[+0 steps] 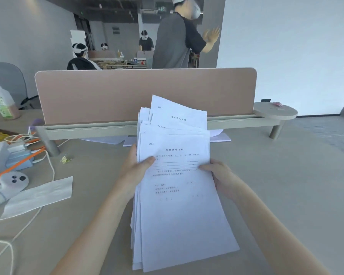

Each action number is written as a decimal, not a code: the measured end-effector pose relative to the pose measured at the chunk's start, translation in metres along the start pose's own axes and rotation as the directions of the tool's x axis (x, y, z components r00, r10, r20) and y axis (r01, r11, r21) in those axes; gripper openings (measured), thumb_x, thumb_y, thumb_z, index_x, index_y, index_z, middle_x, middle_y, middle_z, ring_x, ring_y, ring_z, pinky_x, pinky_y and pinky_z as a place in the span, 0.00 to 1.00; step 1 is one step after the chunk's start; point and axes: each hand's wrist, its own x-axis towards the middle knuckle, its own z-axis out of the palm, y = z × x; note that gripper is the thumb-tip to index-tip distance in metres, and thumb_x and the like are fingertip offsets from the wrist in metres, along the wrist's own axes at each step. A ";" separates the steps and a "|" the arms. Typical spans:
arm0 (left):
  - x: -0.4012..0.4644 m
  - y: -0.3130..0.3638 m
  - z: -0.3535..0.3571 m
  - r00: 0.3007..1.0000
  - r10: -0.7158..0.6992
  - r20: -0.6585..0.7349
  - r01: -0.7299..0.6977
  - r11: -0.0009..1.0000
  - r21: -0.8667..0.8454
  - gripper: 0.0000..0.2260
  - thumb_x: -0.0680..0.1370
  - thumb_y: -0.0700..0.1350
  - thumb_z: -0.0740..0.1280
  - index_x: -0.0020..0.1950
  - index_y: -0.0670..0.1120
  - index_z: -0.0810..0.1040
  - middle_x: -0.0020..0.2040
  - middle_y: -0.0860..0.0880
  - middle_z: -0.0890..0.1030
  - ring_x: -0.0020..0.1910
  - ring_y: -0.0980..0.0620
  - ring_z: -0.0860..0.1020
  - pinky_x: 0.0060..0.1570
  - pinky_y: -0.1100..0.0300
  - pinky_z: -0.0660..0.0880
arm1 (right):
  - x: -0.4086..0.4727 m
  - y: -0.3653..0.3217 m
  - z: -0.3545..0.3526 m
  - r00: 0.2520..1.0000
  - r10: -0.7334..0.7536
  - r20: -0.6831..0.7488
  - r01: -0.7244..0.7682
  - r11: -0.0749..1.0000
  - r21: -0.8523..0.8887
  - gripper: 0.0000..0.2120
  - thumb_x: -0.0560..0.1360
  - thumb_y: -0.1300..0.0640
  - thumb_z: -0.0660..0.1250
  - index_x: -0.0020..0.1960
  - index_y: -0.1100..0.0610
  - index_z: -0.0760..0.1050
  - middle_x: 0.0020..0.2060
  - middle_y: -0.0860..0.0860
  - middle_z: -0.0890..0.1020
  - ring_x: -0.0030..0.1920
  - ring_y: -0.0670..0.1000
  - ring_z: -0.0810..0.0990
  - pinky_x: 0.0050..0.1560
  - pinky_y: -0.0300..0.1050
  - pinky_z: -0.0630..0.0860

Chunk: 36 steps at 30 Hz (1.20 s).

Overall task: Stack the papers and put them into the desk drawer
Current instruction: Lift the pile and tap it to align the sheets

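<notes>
A thick, uneven stack of white printed papers (179, 211) is held above the beige desk (276, 175), its sheets fanned and offset at the far end. My left hand (136, 171) grips the stack's left edge, thumb on the top sheet. My right hand (218, 175) grips the right edge, thumb also on top. More white sheets (220, 136) lie flat on the desk under the pink divider panel (127, 92). No drawer is in view.
At the left lie a tissue (38, 195), orange and white cables (38, 153), a blue box (18, 155), a white device (12, 182), binder clips (66, 158) and a bottle (2, 100). A round shelf (275, 112) ends the divider rail. Several people are beyond the divider.
</notes>
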 end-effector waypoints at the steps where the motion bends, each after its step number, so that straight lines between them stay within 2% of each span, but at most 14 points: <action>1: -0.003 0.008 0.001 1.000 0.015 -0.005 -0.015 1.000 -0.015 0.19 0.78 0.38 0.69 0.57 0.64 0.74 0.56 0.60 0.83 0.57 0.56 0.82 0.58 0.52 0.77 | -0.006 -0.005 -0.001 1.000 -0.012 0.026 0.011 0.998 0.055 0.15 0.76 0.67 0.64 0.61 0.61 0.79 0.55 0.59 0.86 0.54 0.60 0.86 0.55 0.57 0.82; 4: -0.014 0.030 0.002 1.000 0.025 0.006 -0.024 0.995 -0.097 0.18 0.77 0.39 0.70 0.64 0.56 0.75 0.56 0.56 0.85 0.56 0.53 0.84 0.57 0.49 0.78 | -0.017 -0.020 -0.001 0.993 -0.111 -0.038 0.115 0.982 0.152 0.16 0.74 0.70 0.65 0.61 0.64 0.79 0.56 0.61 0.85 0.53 0.63 0.86 0.49 0.56 0.82; 7: -0.026 0.049 0.000 0.997 0.029 0.074 -0.022 0.995 -0.096 0.17 0.77 0.39 0.70 0.64 0.51 0.79 0.58 0.52 0.85 0.57 0.51 0.83 0.60 0.48 0.77 | -0.028 -0.042 0.000 0.964 -0.232 -0.128 0.252 0.954 0.162 0.14 0.75 0.70 0.66 0.60 0.64 0.78 0.55 0.60 0.86 0.53 0.63 0.86 0.49 0.57 0.83; 9: -0.033 0.057 -0.001 0.996 0.064 0.060 -0.061 0.997 -0.048 0.16 0.77 0.37 0.70 0.63 0.49 0.80 0.57 0.52 0.86 0.57 0.51 0.83 0.61 0.48 0.77 | -0.039 -0.056 0.005 0.930 -0.323 -0.173 0.345 0.932 0.114 0.13 0.76 0.68 0.66 0.59 0.61 0.78 0.55 0.59 0.86 0.53 0.62 0.86 0.53 0.61 0.82; 12: -0.041 0.066 0.001 0.991 0.121 -0.058 -0.123 0.992 -0.033 0.12 0.77 0.39 0.70 0.58 0.52 0.82 0.54 0.55 0.86 0.56 0.53 0.84 0.60 0.50 0.77 | -0.053 -0.073 0.016 0.872 -0.436 -0.222 0.444 0.896 -0.014 0.11 0.75 0.63 0.68 0.57 0.57 0.78 0.53 0.55 0.86 0.54 0.60 0.86 0.57 0.63 0.81; 16: -0.057 0.079 0.005 0.961 0.225 -0.162 -0.236 0.971 -0.047 0.10 0.79 0.39 0.68 0.51 0.55 0.82 0.48 0.60 0.86 0.50 0.58 0.84 0.49 0.59 0.77 | -0.072 -0.086 0.025 0.794 -0.561 -0.235 0.536 0.828 -0.165 0.11 0.73 0.58 0.69 0.55 0.54 0.79 0.51 0.56 0.86 0.53 0.60 0.84 0.56 0.64 0.80; 19: -0.070 0.086 0.006 0.946 0.274 -0.170 -0.286 0.957 -0.048 0.09 0.79 0.40 0.68 0.50 0.54 0.82 0.45 0.61 0.87 0.46 0.61 0.85 0.45 0.61 0.78 | -0.086 -0.085 0.029 0.786 -0.574 -0.229 0.549 0.819 -0.168 0.11 0.77 0.61 0.66 0.59 0.53 0.78 0.53 0.52 0.86 0.56 0.55 0.84 0.59 0.61 0.79; 21: -0.078 0.085 0.006 0.946 0.275 -0.169 -0.289 0.955 -0.061 0.08 0.79 0.41 0.69 0.51 0.53 0.82 0.46 0.60 0.87 0.46 0.61 0.85 0.45 0.61 0.79 | -0.095 -0.080 0.031 0.790 -0.569 -0.228 0.550 0.822 -0.146 0.11 0.78 0.62 0.64 0.57 0.52 0.78 0.53 0.51 0.86 0.57 0.55 0.83 0.60 0.59 0.78; 24: -0.089 0.076 0.006 0.954 0.251 -0.165 -0.268 0.960 -0.086 0.06 0.78 0.43 0.70 0.51 0.53 0.82 0.46 0.60 0.87 0.46 0.61 0.85 0.44 0.63 0.78 | -0.106 -0.069 0.032 0.810 -0.540 -0.229 0.535 0.840 -0.087 0.10 0.78 0.60 0.65 0.58 0.53 0.78 0.55 0.50 0.85 0.58 0.54 0.83 0.61 0.57 0.79; 29: -0.102 0.061 0.006 0.968 0.198 -0.152 -0.213 0.973 -0.089 0.05 0.76 0.46 0.73 0.50 0.54 0.82 0.44 0.61 0.87 0.45 0.63 0.84 0.42 0.64 0.77 | -0.118 -0.065 0.035 0.793 -0.569 -0.217 0.570 0.819 -0.062 0.14 0.77 0.55 0.68 0.63 0.50 0.75 0.58 0.46 0.84 0.59 0.49 0.82 0.63 0.55 0.78; 32: -0.107 0.057 0.005 0.975 0.173 -0.142 -0.188 0.977 -0.102 0.06 0.75 0.48 0.74 0.51 0.54 0.83 0.46 0.59 0.87 0.46 0.60 0.85 0.43 0.60 0.78 | -0.123 -0.071 0.034 0.789 -0.578 -0.208 0.581 0.812 -0.053 0.16 0.76 0.53 0.70 0.64 0.49 0.73 0.58 0.45 0.83 0.59 0.47 0.83 0.61 0.53 0.79; 36: -0.109 0.057 0.005 0.978 0.163 -0.128 -0.178 0.977 -0.118 0.07 0.74 0.47 0.75 0.51 0.53 0.83 0.44 0.58 0.88 0.44 0.59 0.86 0.40 0.61 0.79 | -0.130 -0.082 0.033 0.782 -0.593 -0.191 0.597 0.801 -0.047 0.16 0.77 0.53 0.70 0.63 0.50 0.72 0.58 0.45 0.83 0.57 0.46 0.83 0.57 0.48 0.80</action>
